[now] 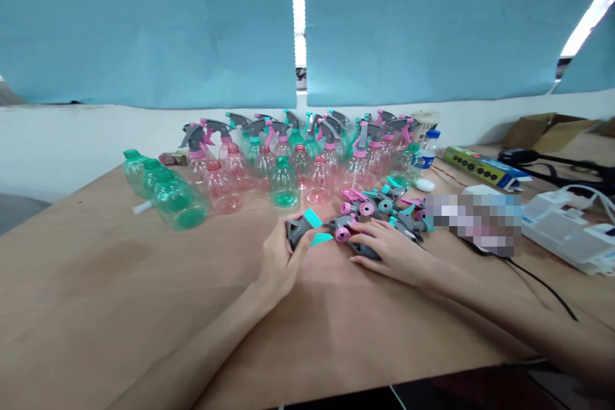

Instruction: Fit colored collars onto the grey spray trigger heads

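Note:
My left hand [278, 264] is closed around a grey and teal trigger spray head [300, 230], held just above the table. To the right, my right hand [391, 251] lies over the near side of a pile of loose spray heads, its fingers stretched out and slightly apart. Beneath those fingers is a grey spray head [368, 251], partly hidden. A grey and pink spray head [343, 232] sits by the fingertips. More pink and teal heads, such as a teal-collared one [385, 205], lie jumbled behind the hand.
Behind my hands stand rows of pink and green bottles, including an open green bottle [285, 182]; several at the back wear spray heads. Other green bottles [179, 202] stand left. At right are a white mouse [425, 185], a box [485, 166] and a clear plastic container [567, 224].

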Demonstrator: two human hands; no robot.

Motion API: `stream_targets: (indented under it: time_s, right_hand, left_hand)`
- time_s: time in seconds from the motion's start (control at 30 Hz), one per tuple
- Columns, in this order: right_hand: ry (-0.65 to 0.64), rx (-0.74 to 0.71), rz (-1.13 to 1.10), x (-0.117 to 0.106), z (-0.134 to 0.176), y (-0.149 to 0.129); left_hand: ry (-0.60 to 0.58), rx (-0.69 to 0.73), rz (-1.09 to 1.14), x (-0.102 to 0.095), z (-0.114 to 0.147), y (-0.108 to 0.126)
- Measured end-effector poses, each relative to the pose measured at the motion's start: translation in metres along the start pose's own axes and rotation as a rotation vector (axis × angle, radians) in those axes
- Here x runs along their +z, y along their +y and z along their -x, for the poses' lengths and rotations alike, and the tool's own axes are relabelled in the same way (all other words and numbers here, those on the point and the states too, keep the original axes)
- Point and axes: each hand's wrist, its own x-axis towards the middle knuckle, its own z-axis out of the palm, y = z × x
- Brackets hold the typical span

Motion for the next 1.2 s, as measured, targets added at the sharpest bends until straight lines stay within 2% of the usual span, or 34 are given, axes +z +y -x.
stream_targets:
  time_s: [0.13,0.3,0.47,0.6,0.7,0.8,0.9,1.2]
  right_hand:
    - [0.042,0.008,-0.009,-0.005,0.026,0.006]
    - [0.1,0.138,0.036,-0.014,0.044,-0.001]
    - [0.177,0.073,-0.001,-0.014,0.016,-0.018]
    - [0.113,-0.006,0.099,0.006,-0.019,-0.02]
    - [0.092,0.05,0.188,0.02,-0.029,-0.01]
    - [0.091,0.097,0.219,0.024,-0.019,0.002]
    - [0.108,0.095,0.205,0.018,-0.001,0.008]
    - [0.197,0.211,0.21,0.002,0.026,0.011]
  left_hand:
    - [-0.022,0.028,-0.044,0.001,0.001,0.001]
    - [-0.053,0.014,-0.068,0.004,0.0,0.0]
    - [-0.087,0.013,-0.075,0.006,0.002,0.001]
    - [-0.079,0.004,-0.087,0.006,0.002,0.001]
    - [-0.066,0.004,-0.09,0.004,0.001,0.002]
    - [-0.072,0.018,-0.089,0.003,0.001,0.002]
    - [-0.098,0.042,-0.082,0.004,0.002,0.003]
    - [-0.082,0.055,-0.036,0.008,0.005,0.007]
